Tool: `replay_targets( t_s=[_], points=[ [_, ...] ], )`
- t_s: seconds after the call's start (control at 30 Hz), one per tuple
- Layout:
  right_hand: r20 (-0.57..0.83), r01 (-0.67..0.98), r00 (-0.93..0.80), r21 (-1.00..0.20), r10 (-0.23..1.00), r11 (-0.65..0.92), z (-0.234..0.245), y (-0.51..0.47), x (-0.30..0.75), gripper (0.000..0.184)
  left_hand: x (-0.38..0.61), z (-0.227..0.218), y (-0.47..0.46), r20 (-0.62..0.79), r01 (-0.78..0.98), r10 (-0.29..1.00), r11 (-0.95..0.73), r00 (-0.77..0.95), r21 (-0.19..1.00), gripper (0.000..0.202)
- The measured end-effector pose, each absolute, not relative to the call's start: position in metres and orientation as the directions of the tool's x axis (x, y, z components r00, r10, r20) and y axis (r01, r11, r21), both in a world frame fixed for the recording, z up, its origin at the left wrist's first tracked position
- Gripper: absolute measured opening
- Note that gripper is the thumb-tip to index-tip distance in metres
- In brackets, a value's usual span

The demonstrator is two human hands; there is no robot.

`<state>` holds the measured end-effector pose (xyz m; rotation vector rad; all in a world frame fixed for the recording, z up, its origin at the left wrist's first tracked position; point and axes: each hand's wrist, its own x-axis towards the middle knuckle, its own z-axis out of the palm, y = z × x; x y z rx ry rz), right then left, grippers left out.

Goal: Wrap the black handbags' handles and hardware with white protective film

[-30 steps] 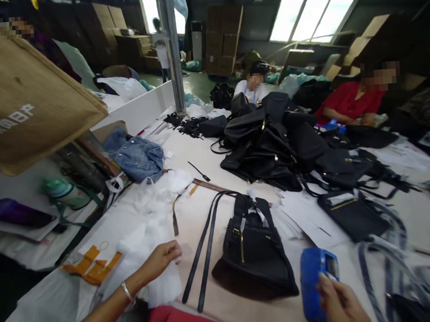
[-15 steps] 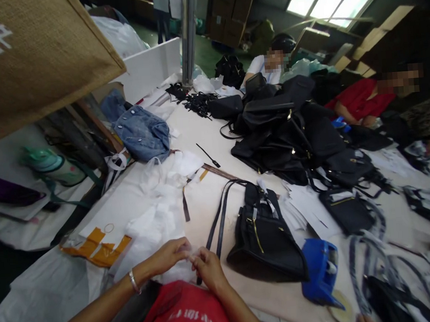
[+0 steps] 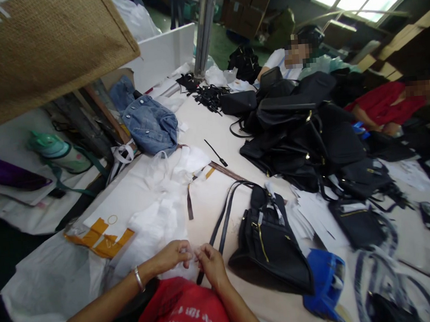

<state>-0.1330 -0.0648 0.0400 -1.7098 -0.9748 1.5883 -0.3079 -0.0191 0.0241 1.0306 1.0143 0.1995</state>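
Note:
Close to my body, my left hand (image 3: 175,256) and my right hand (image 3: 211,263) meet fingertip to fingertip, both pinched. Something thin and see-through seems to lie between them, too small to make out. Just right of my right hand rests a black handbag (image 3: 270,240) with a gold zip and a paper-wrapped handle. Its long black strap (image 3: 224,216) loops toward my fingers. Under and beyond my left hand spreads a heap of thin white wrapping sheets (image 3: 156,224).
A blue tape dispenser (image 3: 324,281) stands right of the handbag. Beyond lies a big pile of black bags (image 3: 294,131), with two people behind it. A denim bundle (image 3: 151,123), a single black strap piece (image 3: 216,153) and orange-taped plastic (image 3: 102,237) are on the left side.
The camera view has shifted slightly, so the scene sits a little to the right. My hands stay together near my body, their fingertips now slightly farther apart.

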Motion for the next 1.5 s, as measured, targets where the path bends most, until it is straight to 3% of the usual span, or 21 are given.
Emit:
replay_targets(
  t_s=[0.13,0.27,0.37,0.53,0.67,0.77,0.87,0.93,1.0,1.07,1.13,1.5],
  points=[
    [-0.505,0.257,0.046,-0.828,0.862,-0.498,0.039,-0.065,-0.132,0.034,-0.298,0.022,-0.026,-0.564,0.135,0.646,0.589,0.514,0.797,0.025],
    [-0.469,0.476,0.001,-0.776,0.883,-0.413,0.040,-0.063,-0.130,0.038,-0.290,0.017,-0.031,-0.551,0.012,0.619,0.659,0.560,0.752,0.022],
    [-0.493,0.662,0.035,-0.641,0.869,-0.390,0.038,-0.065,-0.120,0.037,-0.291,0.009,-0.034,-0.580,0.056,0.653,0.640,0.487,0.766,0.024],
    [-0.555,0.893,0.165,-0.267,0.815,-0.363,0.030,-0.077,-0.107,0.033,-0.301,0.004,-0.033,-0.567,0.142,0.709,0.566,0.419,0.812,0.028],
    [-0.608,0.909,0.136,-0.238,0.782,-0.343,0.020,-0.086,-0.108,0.030,-0.303,0.013,-0.028,-0.548,0.123,0.701,0.560,0.456,0.819,0.027],
    [-0.589,0.830,0.163,-0.352,0.792,-0.432,0.013,-0.088,-0.104,0.011,-0.303,0.020,-0.025,-0.536,0.051,0.703,0.583,0.467,0.811,0.029],
    [-0.519,0.638,0.202,-0.574,0.830,-0.514,0.012,-0.089,-0.099,0.017,-0.305,0.026,-0.023,-0.513,0.009,0.706,0.583,0.488,0.812,0.033],
    [-0.488,0.391,0.219,-0.749,0.845,-0.535,0.016,-0.086,-0.099,0.020,-0.306,0.027,-0.023,-0.500,0.018,0.705,0.570,0.503,0.822,0.033],
    [-0.493,0.073,0.231,-0.851,0.839,-0.520,0.024,-0.081,-0.101,0.024,-0.308,0.027,-0.023,-0.496,0.040,0.700,0.558,0.513,0.829,0.032],
    [-0.501,-0.178,0.244,-0.865,0.830,-0.470,0.033,-0.074,-0.104,0.033,-0.310,0.026,-0.025,-0.497,0.066,0.695,0.547,0.519,0.834,0.032],
    [-0.498,-0.296,0.267,-0.857,0.825,-0.422,0.042,-0.066,-0.107,0.045,-0.311,0.026,-0.026,-0.493,0.104,0.696,0.521,0.523,0.847,0.034],
    [-0.495,-0.357,0.231,-0.844,0.838,-0.400,0.063,-0.057,-0.117,0.033,-0.308,0.043,-0.021,-0.397,0.304,0.738,0.267,0.546,0.915,0.040]
  ],
)
